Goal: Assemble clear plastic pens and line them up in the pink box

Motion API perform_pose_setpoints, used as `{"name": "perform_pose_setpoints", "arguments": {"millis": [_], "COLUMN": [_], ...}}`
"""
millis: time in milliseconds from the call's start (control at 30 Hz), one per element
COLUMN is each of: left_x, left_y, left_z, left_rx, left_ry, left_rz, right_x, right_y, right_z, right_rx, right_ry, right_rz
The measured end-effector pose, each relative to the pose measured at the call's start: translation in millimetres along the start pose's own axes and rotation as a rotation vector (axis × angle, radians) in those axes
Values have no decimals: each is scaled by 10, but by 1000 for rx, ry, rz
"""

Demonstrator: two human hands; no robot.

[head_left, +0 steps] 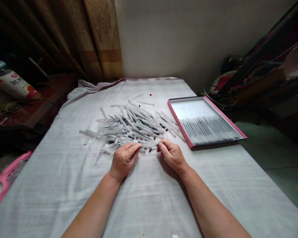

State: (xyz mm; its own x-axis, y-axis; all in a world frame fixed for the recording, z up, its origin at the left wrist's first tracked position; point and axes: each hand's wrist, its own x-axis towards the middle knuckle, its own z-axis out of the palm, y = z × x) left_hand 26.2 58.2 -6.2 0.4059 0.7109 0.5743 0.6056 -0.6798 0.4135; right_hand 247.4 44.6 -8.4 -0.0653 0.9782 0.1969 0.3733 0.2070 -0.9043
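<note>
A clear pen [149, 145] lies level between my two hands at the near edge of a pile. My left hand [125, 159] pinches its left end, fingers closed. At the other end, the thumb and forefinger of my right hand [173, 155] are closed on its dark tip; whether that is a separate cap I cannot tell. Just beyond both hands spreads a heap of translucent pen barrels, dark refills and small black caps [136, 122]. To the right, a shallow pink-edged box [181, 124] holds a row of pens [208, 129] side by side.
A pale checked cloth [149, 198] covers the table. One small red piece [150, 95] lies behind the heap. On the left are a side table [52, 96] with a plastic jar [12, 79] and a pink object [10, 172] below. A wall [164, 39] stands behind.
</note>
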Motion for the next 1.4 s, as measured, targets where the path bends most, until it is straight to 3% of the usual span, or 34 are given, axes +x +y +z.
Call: {"name": "perform_pose_setpoints", "arguments": {"millis": [200,500,733,933,1200,1400], "left_x": [-2,-6,-10,-16,0,16], "left_y": [0,2,4,-6,-28,-30], "left_z": [5,10,13,17,-52,-59], "left_rx": [-10,-4,8,8,-95,-236], "left_ry": [-5,-16,-4,-7,-1,38], "left_rz": [-8,-2,4,-4,-133,-287], "right_x": [-15,8,-4,1,-11,0], "right_y": [26,-18,5,-18,-102,-96], "right_z": [-22,-14,-9,5,-56,-40], "right_rx": [70,-67,9,-10,116,136], "right_ry": [-9,10,-18,36,292,266], "right_rz": [30,-1,8,15,-10,-1]}}
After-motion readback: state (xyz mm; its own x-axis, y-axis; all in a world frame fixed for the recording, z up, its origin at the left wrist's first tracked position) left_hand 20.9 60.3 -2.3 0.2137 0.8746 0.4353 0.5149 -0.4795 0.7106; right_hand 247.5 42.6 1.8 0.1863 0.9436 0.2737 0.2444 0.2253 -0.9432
